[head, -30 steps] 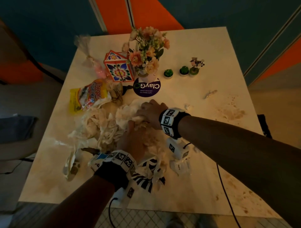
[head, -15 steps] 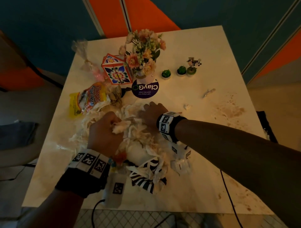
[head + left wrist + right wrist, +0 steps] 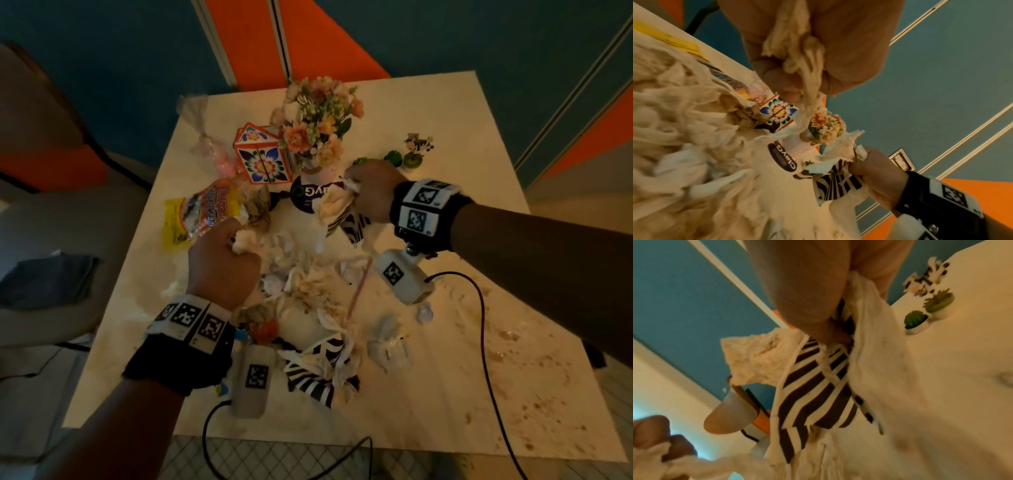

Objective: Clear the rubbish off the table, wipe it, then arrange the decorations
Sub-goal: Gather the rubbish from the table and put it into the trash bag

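Note:
A heap of crumpled tissues (image 3: 308,291) covers the middle of the cream table (image 3: 428,394). My left hand (image 3: 222,263) grips a wad of tissue (image 3: 797,53) at the heap's left side. My right hand (image 3: 370,195) is raised near the flowers and grips a bunch of tissue with a black-and-white striped wrapper (image 3: 352,226) (image 3: 813,389). More striped wrapper (image 3: 318,373) lies at the heap's near end. The decorations stand at the back: a flower bouquet (image 3: 318,126), a floral paper box (image 3: 263,161), small green plants (image 3: 394,157) and a zebra figurine (image 3: 418,147).
A yellow snack bag (image 3: 198,216) and a clear bag with pink contents (image 3: 219,161) lie at the left rear. A purple round sticker (image 3: 308,195) sits under the bouquet. Brown stains (image 3: 513,342) mark the table's right side. Small wads (image 3: 387,346) lie near the heap.
My right hand has lifted off the heap toward the flowers, pulling up tissue and striped wrapper. My left hand moved back to the heap's left side, clenched on tissue.

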